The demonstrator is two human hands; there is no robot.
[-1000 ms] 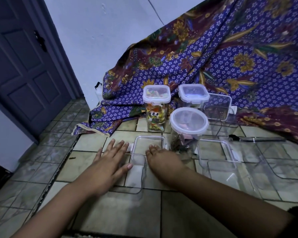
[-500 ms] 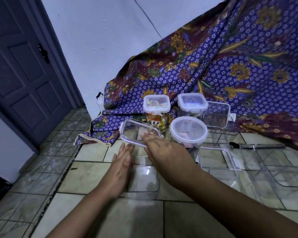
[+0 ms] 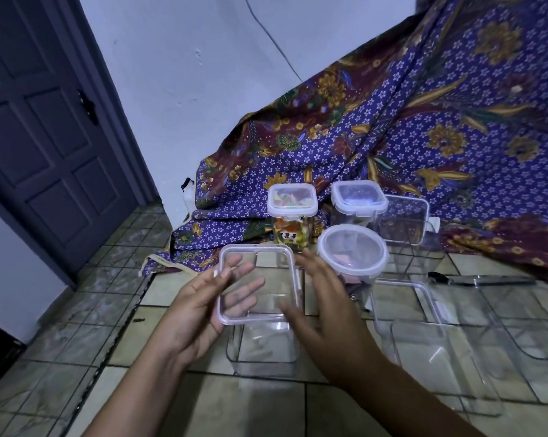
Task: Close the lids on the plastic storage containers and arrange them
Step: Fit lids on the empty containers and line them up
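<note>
The left hand (image 3: 203,305) and right hand (image 3: 321,310) are gripping the clear lid (image 3: 258,283) by opposite edges, just above the empty square container (image 3: 263,351); it is likely light, stiff, slippery; edge grips suit.

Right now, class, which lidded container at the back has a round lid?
The front one, nearest the right hand. Its lid is round; the two containers behind it have square lids with clips.

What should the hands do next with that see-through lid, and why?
Probably lower the square lid, held between the left hand and right hand, onto the empty open container just below it, since that box has no lid yet.
</note>
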